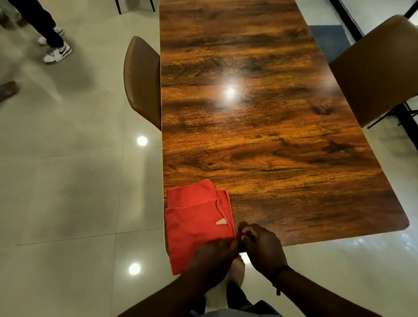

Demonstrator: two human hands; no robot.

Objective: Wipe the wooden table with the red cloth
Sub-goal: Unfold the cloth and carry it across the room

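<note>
Red cloth (199, 217), folded, lies at the wooden table (262, 120)'s 7 o'clock corner, overhanging the near edge. Left hand (213, 258) and right hand (262, 245) meet at its corner; grip unclear, cannot tell. Risk: overhang slips floorward if tugged.

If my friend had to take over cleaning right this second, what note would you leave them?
Left hand: on the near right corner of the red cloth, seems to grip it, though blurred.
Right hand: fingers curled at that same corner; unclear whether it holds the cloth.
Cloth: folded, lying on the near left corner of the wooden table, its near edge hanging over the table's edge.
Done: cloth is on the table.
Left: no sign of wiping yet; the whole tabletop remains.
</note>
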